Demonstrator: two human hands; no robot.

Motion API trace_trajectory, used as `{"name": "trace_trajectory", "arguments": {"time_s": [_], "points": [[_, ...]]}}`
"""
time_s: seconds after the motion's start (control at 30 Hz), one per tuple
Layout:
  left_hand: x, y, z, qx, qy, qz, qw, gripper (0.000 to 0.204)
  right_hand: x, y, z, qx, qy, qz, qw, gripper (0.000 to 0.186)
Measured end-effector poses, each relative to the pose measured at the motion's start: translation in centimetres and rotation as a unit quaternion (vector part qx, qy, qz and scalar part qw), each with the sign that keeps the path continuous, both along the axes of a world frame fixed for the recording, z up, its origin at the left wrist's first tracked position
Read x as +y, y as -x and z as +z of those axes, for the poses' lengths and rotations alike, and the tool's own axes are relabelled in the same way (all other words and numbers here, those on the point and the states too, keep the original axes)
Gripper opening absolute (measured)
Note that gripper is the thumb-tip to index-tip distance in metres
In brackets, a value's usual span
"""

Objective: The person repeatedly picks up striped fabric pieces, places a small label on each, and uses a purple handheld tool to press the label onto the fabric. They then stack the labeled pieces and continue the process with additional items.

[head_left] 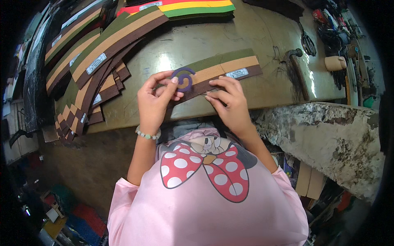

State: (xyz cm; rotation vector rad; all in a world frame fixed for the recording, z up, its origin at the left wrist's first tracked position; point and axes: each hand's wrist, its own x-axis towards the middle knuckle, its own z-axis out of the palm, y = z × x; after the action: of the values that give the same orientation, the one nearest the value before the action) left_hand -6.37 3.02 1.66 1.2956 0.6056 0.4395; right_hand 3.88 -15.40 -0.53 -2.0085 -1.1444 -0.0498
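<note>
A purple spiral-shaped piece (pixel 186 70) is pinched between the thumb and fingers of my left hand (pixel 158 92), held over the left part of a striped fabric strip (pixel 221 65). That strip, in green, tan and brown bands with a small white label (pixel 237 73), lies slantwise on the table. My right hand (pixel 230 96) is at the strip's lower edge, below the label. Its thumb and fingertips come together near a thin dark line, perhaps thread; what they grip is too small to make out.
Stacks of similar striped strips (pixel 119 41) fan out on the left of the metal-topped table (pixel 164 53). Red, yellow and green strips (pixel 197 9) lie at the back. A dark curved metal fitting (pixel 296 69) and a thread cone (pixel 335 63) stand to the right.
</note>
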Motion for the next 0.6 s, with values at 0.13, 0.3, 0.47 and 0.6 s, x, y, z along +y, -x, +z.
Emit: {"name": "trace_trajectory", "arguments": {"time_s": [0.13,0.3,0.47,0.6], "points": [[0.2,0.6,-0.9,0.004,-0.008,0.005,1.0,0.028,1.0,1.3,0.2,-0.031,0.025,-0.029,0.999,0.013],[0.7,1.1,-1.3,-0.005,0.007,-0.046,0.999,0.029,0.6,0.6,0.1,0.049,0.036,0.024,0.998,0.011],[0.6,1.3,-0.9,0.032,-0.034,-0.12,0.992,0.027,-0.2,-0.2,0.5,0.086,0.042,0.075,0.993,0.011],[0.6,1.2,-0.7,0.066,-0.061,-0.143,0.986,0.025,0.0,-0.2,0.8,0.111,0.033,0.068,0.991,0.01]]}}
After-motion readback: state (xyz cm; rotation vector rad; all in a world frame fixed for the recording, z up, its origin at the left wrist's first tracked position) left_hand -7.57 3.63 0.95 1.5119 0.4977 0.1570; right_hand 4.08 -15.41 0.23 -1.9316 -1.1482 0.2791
